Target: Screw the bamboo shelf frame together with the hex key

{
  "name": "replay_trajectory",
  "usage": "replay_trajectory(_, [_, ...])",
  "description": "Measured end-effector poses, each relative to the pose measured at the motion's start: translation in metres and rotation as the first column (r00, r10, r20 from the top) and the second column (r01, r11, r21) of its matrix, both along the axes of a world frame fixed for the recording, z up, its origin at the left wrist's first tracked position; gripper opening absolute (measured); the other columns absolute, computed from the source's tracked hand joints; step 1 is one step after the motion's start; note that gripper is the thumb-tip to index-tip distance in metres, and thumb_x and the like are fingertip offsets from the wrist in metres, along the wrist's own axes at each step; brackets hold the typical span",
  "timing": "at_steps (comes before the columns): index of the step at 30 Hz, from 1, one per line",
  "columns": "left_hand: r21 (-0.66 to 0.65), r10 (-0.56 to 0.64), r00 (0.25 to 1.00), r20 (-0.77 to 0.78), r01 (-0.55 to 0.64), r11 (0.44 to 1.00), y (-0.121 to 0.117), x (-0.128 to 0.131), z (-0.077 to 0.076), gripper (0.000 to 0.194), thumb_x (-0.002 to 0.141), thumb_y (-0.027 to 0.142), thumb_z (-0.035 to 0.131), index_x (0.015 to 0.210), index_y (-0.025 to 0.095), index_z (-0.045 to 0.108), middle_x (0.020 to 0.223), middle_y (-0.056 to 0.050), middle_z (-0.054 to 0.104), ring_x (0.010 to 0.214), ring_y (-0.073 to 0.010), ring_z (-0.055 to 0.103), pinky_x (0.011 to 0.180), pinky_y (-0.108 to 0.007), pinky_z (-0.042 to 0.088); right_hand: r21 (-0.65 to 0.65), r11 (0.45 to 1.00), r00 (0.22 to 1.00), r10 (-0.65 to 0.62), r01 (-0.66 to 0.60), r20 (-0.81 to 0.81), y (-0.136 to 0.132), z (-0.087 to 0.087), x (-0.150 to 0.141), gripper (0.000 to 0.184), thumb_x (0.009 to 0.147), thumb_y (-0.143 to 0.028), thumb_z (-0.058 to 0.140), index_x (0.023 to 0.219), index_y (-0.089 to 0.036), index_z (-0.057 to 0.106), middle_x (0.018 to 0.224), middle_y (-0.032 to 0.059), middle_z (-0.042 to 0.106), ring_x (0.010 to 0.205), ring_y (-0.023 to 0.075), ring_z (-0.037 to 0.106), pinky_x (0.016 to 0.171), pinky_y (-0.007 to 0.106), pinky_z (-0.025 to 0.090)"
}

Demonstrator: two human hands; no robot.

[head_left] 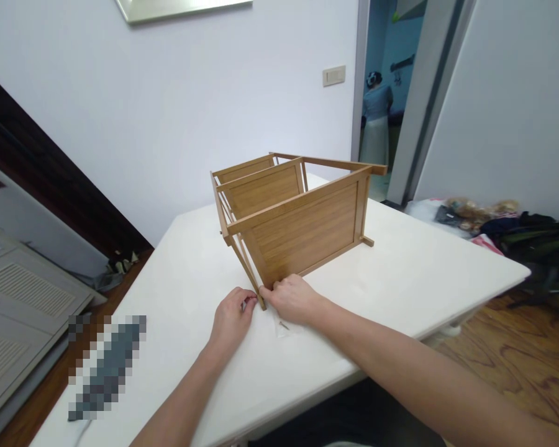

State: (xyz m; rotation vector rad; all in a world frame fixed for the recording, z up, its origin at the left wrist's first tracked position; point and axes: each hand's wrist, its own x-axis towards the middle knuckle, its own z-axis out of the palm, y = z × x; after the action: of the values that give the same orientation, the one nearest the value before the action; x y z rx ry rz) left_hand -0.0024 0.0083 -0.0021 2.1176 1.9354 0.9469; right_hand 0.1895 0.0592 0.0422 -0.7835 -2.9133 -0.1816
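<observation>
A bamboo shelf rack [293, 217] lies on its side on the white table [400, 279], with its legs pointing toward me. My right hand [292, 299] grips the near lower end of the rack's leg, fingers curled round it. My left hand [230, 316] is closed beside that same leg end, fingertips pinched against it; what they hold is too small to make out. A small clear plastic bag with a screw [285, 325] lies on the table just under my right wrist.
A blurred dark object [107, 366] lies at the table's near left corner. Grey panels [18, 304] lean at the left on the floor. Clothes and bags [503, 226] are piled at the right. A person [376, 118] stands beyond the open doorway.
</observation>
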Motion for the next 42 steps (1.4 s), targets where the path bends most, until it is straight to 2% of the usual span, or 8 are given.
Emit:
replay_trajectory(4, [-0.019, 0.022, 0.997, 0.073, -0.021, 1.000, 0.000, 0.001, 0.003, 0.015, 0.084, 0.025, 0.053, 0.080, 0.021, 0.067, 0.076, 0.000, 0.065, 0.065, -0.0144, 0.055, 0.066, -0.027, 0.043, -0.014, 1.000, 1.000, 0.014, -0.014, -0.010, 0.004, -0.002, 0.001, 0.028, 0.090, -0.014, 0.045, 0.116, -0.017, 0.056, 0.089, 0.0106, 0.074, 0.079, 0.0221, 0.071, 0.063, 0.028, 0.042])
replay_trajectory(10, [-0.154, 0.139, 0.972, 0.192, -0.110, 0.982, 0.002, 0.000, 0.007, 0.013, 0.076, 0.029, 0.060, 0.079, 0.021, 0.070, 0.062, 0.003, 0.060, 0.058, -0.0136, 0.052, 0.059, -0.025, 0.040, -0.033, 0.999, 0.999, 0.011, -0.013, -0.040, 0.005, -0.002, 0.001, 0.027, 0.089, -0.014, 0.045, 0.113, -0.018, 0.057, 0.090, 0.0105, 0.074, 0.078, 0.0218, 0.070, 0.062, 0.028, 0.039])
replay_trajectory(14, [-0.190, 0.132, 0.964, 0.231, -0.089, 0.978, 0.002, -0.005, 0.008, 0.019, 0.077, 0.034, 0.061, 0.086, 0.021, 0.071, 0.061, 0.004, 0.060, 0.057, -0.0142, 0.053, 0.058, -0.026, 0.040, -0.047, 0.999, 0.998, -0.003, 0.001, -0.055, 0.004, 0.000, 0.002, 0.027, 0.087, -0.015, 0.048, 0.112, -0.019, 0.058, 0.088, 0.0092, 0.074, 0.076, 0.0207, 0.069, 0.061, 0.027, 0.036])
replay_trajectory(19, [-0.123, 0.082, 0.986, 0.146, -0.064, 0.990, -0.002, -0.008, 0.010, 0.026, 0.087, 0.038, 0.050, 0.085, 0.021, 0.069, 0.077, -0.001, 0.067, 0.068, -0.0167, 0.057, 0.066, -0.029, 0.043, -0.034, 0.999, 0.975, -0.003, -0.005, -0.221, 0.005, 0.000, 0.006, 0.020, 0.087, -0.017, 0.047, 0.101, -0.018, 0.061, 0.089, 0.0076, 0.072, 0.072, 0.0172, 0.064, 0.059, 0.027, 0.031])
replay_trajectory(23, [-0.081, 0.018, 0.998, 0.057, -0.014, 0.997, -0.002, -0.005, 0.010, 0.026, 0.088, 0.035, 0.050, 0.076, 0.021, 0.067, 0.079, -0.002, 0.065, 0.070, -0.0165, 0.056, 0.068, -0.029, 0.043, -0.005, 1.000, 0.944, -0.006, 0.004, -0.331, 0.006, -0.004, 0.006, 0.015, 0.086, -0.018, 0.048, 0.091, -0.017, 0.061, 0.084, 0.0061, 0.071, 0.066, 0.0158, 0.060, 0.056, 0.028, 0.027])
replay_trajectory(33, [-0.100, 0.092, 0.993, 0.077, -0.084, 0.991, 0.002, 0.001, 0.011, 0.010, 0.079, 0.027, 0.058, 0.078, 0.021, 0.067, 0.070, 0.001, 0.063, 0.064, -0.0152, 0.055, 0.064, -0.027, 0.043, -0.057, 0.998, 0.953, -0.017, -0.001, -0.303, 0.007, -0.005, 0.005, 0.014, 0.086, -0.018, 0.048, 0.092, -0.016, 0.061, 0.086, 0.0065, 0.071, 0.068, 0.0158, 0.062, 0.057, 0.027, 0.028])
replay_trajectory(37, [-0.156, 0.113, 0.981, 0.160, -0.088, 0.984, 0.001, -0.002, 0.013, 0.018, 0.075, 0.034, 0.066, 0.087, 0.020, 0.066, 0.071, 0.002, 0.064, 0.060, -0.0140, 0.054, 0.059, -0.026, 0.042, -0.063, 0.998, 0.955, -0.018, -0.001, -0.296, 0.007, -0.004, 0.006, 0.016, 0.086, -0.018, 0.047, 0.092, -0.017, 0.061, 0.087, 0.0062, 0.071, 0.069, 0.0163, 0.062, 0.057, 0.027, 0.028])
replay_trajectory(42, [-0.162, 0.072, 0.982, 0.175, -0.044, 0.986, 0.000, -0.008, 0.014, 0.026, 0.087, 0.037, 0.051, 0.085, 0.020, 0.070, 0.080, -0.002, 0.069, 0.071, -0.0171, 0.060, 0.068, -0.029, 0.045, -0.085, 0.996, 0.961, -0.032, 0.008, -0.276, 0.007, -0.003, 0.007, 0.019, 0.087, -0.018, 0.046, 0.093, -0.017, 0.063, 0.089, 0.0067, 0.072, 0.072, 0.0168, 0.063, 0.060, 0.027, 0.031])
